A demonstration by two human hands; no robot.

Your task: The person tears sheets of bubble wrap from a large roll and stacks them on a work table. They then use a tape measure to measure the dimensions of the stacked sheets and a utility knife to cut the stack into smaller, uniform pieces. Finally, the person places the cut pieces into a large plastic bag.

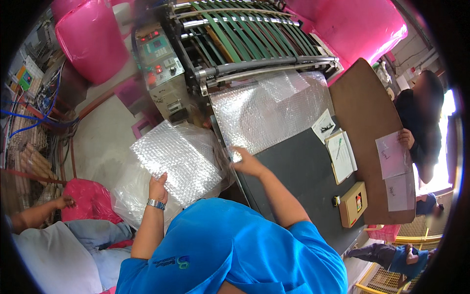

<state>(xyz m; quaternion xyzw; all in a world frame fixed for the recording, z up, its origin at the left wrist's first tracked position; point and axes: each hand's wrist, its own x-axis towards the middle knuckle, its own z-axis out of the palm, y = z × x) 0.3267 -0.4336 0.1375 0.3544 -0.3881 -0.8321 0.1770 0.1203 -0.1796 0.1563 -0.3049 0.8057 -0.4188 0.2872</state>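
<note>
My left hand (157,185), with a metal watch at the wrist, grips the near edge of a clear bubble wrap sheet (176,157) held over a large clear plastic bag (128,193). My right hand (246,164) reaches onto the dark machine table (298,171) and pinches the near left corner of a second bubble wrap sheet (269,110). That sheet lies flat below the machine's rollers (267,66).
Green conveyor belts (240,29) and a control panel (159,54) stand behind the table. Pink rolls (90,39) sit at the back. A brown tabletop (362,112), a clipboard (340,157) and a small box (353,203) lie to the right. One person (421,122) holds papers there; another (49,255) is at lower left.
</note>
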